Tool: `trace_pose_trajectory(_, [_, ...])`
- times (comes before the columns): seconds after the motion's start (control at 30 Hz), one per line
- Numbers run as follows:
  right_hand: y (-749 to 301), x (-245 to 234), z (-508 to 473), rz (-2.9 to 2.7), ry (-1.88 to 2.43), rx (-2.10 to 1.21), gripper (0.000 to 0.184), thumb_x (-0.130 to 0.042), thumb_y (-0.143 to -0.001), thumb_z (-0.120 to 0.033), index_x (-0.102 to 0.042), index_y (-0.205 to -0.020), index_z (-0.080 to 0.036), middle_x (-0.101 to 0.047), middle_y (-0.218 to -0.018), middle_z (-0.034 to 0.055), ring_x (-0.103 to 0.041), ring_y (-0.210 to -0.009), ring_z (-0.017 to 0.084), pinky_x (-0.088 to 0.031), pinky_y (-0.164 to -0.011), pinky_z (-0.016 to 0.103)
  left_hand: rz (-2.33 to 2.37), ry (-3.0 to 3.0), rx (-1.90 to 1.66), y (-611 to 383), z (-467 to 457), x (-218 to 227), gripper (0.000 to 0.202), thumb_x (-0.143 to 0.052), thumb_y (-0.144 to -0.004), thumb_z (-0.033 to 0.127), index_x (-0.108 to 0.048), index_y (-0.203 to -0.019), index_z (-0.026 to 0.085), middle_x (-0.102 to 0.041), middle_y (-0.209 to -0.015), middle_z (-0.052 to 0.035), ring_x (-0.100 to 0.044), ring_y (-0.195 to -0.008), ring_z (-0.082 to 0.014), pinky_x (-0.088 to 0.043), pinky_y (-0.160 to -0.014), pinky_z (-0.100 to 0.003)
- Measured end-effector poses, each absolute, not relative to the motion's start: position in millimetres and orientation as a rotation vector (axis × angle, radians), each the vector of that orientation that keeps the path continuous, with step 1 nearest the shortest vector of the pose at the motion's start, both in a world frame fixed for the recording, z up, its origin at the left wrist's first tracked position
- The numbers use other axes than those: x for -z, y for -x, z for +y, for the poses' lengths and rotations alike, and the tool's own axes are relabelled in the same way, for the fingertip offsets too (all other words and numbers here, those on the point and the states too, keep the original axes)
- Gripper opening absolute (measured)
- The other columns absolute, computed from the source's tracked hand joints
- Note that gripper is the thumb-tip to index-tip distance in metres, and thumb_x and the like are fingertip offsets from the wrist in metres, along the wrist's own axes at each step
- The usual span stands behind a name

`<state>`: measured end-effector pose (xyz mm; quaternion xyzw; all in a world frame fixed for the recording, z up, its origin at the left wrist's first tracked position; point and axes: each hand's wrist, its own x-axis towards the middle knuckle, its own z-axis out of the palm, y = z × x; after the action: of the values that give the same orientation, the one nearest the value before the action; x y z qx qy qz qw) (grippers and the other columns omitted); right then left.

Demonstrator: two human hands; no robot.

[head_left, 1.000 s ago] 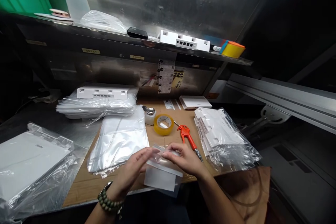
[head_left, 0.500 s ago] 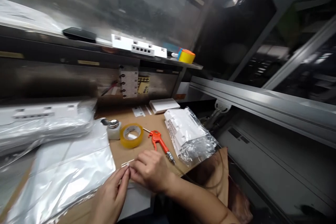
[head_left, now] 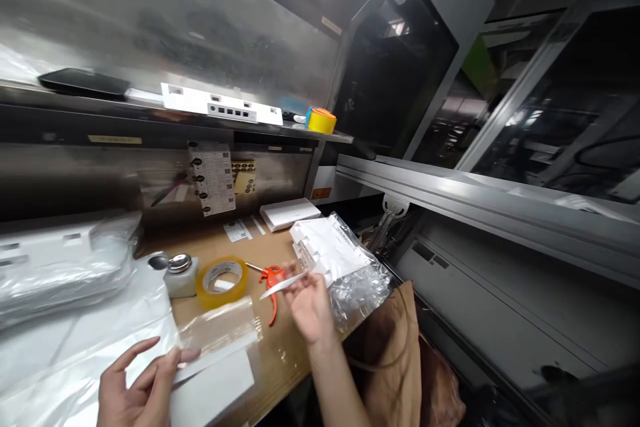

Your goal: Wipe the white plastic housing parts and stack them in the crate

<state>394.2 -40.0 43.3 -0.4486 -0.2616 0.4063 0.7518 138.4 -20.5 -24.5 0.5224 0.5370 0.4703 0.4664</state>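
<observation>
My left hand (head_left: 143, 387) pinches the edge of a clear plastic bag (head_left: 220, 330) between thumb and fingers at the lower left. A flat white piece (head_left: 217, 390) shows in or under the bag; I cannot tell which. My right hand (head_left: 311, 307), palm turned up, has its fingers closed on a thin white strip (head_left: 281, 285). Behind that hand, partly covered, lies an orange air blow gun (head_left: 273, 277). A roll of clear yellowish tape (head_left: 223, 282) rests left of the blow gun, above the bag.
A bottle with a metal cap (head_left: 181, 275) stands beside the tape. Wrapped white panels (head_left: 55, 257) lie at left, more bagged white parts (head_left: 330, 250) at right. A white box (head_left: 290, 213) sits at the back. The shelf carries a white port panel (head_left: 220, 105) and yellow tape (head_left: 321, 121).
My hands, together before, have come apart. The right has moved up and right with the white strip; the left has moved down and left. The view has shifted right.
</observation>
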Motion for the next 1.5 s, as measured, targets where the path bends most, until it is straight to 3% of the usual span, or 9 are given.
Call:
trace_pose_trajectory(0.2, [-402.2, -66.9, -58.2, -0.544, 0.947, -0.809, 0.022, -0.063, -0.091, -0.041, -0.05, -0.083, -0.025, -0.032, -0.061, -0.0096, -0.027, -0.044, 0.008, -0.03, -0.04, 0.018, 1.299, -1.341, -0.953, -132.5, -19.1, -5.8, 0.06, -0.055, -0.081, 0.07, -0.063, -0.116, 0.022, -0.066, -0.133, -0.0131, -0.055, -0.13, -0.0368, -0.039, -0.115, -0.054])
trace_pose_trajectory(0.33, [-362.0, -68.2, -67.7, -1.357, 1.191, -0.616, 0.022, -0.072, -0.091, -0.033, -0.066, -0.111, -0.026, -0.057, -0.071, -0.0041, -0.053, -0.061, 0.011, -0.044, -0.057, 0.024, 1.026, -1.231, -0.802, -144.7, -25.9, -24.3, 0.085, -0.074, -0.071, 0.057, -0.046, -0.141, 0.018, -0.047, -0.156, -0.0171, -0.048, -0.14, -0.0323, -0.048, -0.11, -0.04])
trace_pose_trajectory(0.6, [-327.9, -57.5, -57.6, -2.329, 1.019, 0.329, 0.011, -0.063, -0.097, -0.023, -0.072, -0.102, -0.02, -0.072, -0.082, 0.0016, -0.059, -0.068, 0.017, -0.041, -0.06, 0.03, 1.06, -1.506, -0.833, -153.6, -39.2, -16.2, 0.072, -0.05, -0.081, 0.027, -0.04, -0.151, 0.013, -0.057, -0.143, -0.0187, -0.071, -0.093, -0.0225, -0.058, -0.094, -0.044])
trace_pose_trajectory(0.7, [-327.7, -57.5, -55.3, -2.395, 0.996, 0.438, 0.01, -0.062, -0.095, -0.022, -0.07, -0.09, -0.019, -0.068, -0.074, 0.0008, -0.057, -0.064, 0.017, -0.036, -0.056, 0.031, 1.161, -1.707, -0.834, -158.9, -42.4, -17.2, 0.068, -0.044, -0.082, 0.019, -0.044, -0.15, 0.01, -0.057, -0.145, -0.02, -0.066, -0.116, -0.0283, -0.049, -0.108, -0.049])
trace_pose_trajectory(0.83, [-332.7, -54.8, -52.2, -2.411, 0.983, 0.393, 0.016, -0.061, -0.094, -0.021, -0.066, -0.08, -0.018, -0.066, -0.071, 0.002, -0.058, -0.064, 0.017, -0.037, -0.055, 0.031, 1.159, -1.783, -0.821, -166.9, -45.0, -19.6, 0.068, -0.043, -0.081, 0.017, -0.046, -0.149, 0.007, -0.056, -0.148, -0.0201, -0.056, -0.133, -0.03, -0.041, -0.116, -0.05])
trace_pose_trajectory(1.03, [-356.5, -55.1, -57.4, -1.968, 1.108, -0.235, 0.006, -0.064, -0.092, -0.02, -0.069, -0.092, -0.017, -0.072, -0.089, 0.0033, -0.061, -0.064, 0.01, -0.047, -0.058, 0.022, 1.011, -1.444, -0.822, -175.9, -44.8, -20.8, 0.077, -0.059, -0.082, 0.039, -0.042, -0.152, 0.013, -0.067, -0.117, -0.0135, -0.07, -0.083, -0.0228, -0.061, -0.082, -0.041])
trace_pose_trajectory(1.13, [-366.1, -56.4, -67.0, -2.092, 1.046, -0.079, 0.009, -0.065, -0.096, -0.026, -0.071, -0.098, -0.019, -0.075, -0.091, 0.0018, -0.067, -0.072, 0.012, -0.05, -0.065, 0.023, 1.066, -1.51, -0.792, -180.3, -41.9, -21.2, 0.078, -0.059, -0.081, 0.043, -0.043, -0.151, 0.012, -0.065, -0.097, -0.0074, -0.066, -0.076, -0.0212, -0.061, -0.076, -0.038])
trace_pose_trajectory(1.33, [-376.0, -53.2, -71.6, -2.3, 1.003, 0.492, 0.016, -0.059, -0.098, -0.023, -0.068, -0.087, -0.018, -0.069, -0.075, 0.0007, -0.064, -0.066, 0.014, -0.041, -0.058, 0.03, 1.051, -1.738, -0.715, -199.2, -41.1, -9.4, 0.072, -0.05, -0.083, 0.028, -0.04, -0.153, 0.018, -0.055, -0.148, -0.0144, -0.066, -0.107, -0.0256, -0.058, -0.093, -0.043])
trace_pose_trajectory(1.5, [-389.1, -50.8, -71.1, -2.236, 0.985, 0.398, 0.012, -0.059, -0.091, -0.018, -0.066, -0.081, -0.017, -0.067, -0.073, 0.0018, -0.062, -0.066, 0.016, -0.043, -0.064, 0.03, 1.009, -1.67, -0.728, -215.3, -44.2, -11.0, 0.07, -0.056, -0.084, 0.03, -0.044, -0.151, 0.016, -0.061, -0.14, -0.0151, -0.069, -0.099, -0.0251, -0.062, -0.085, -0.04])
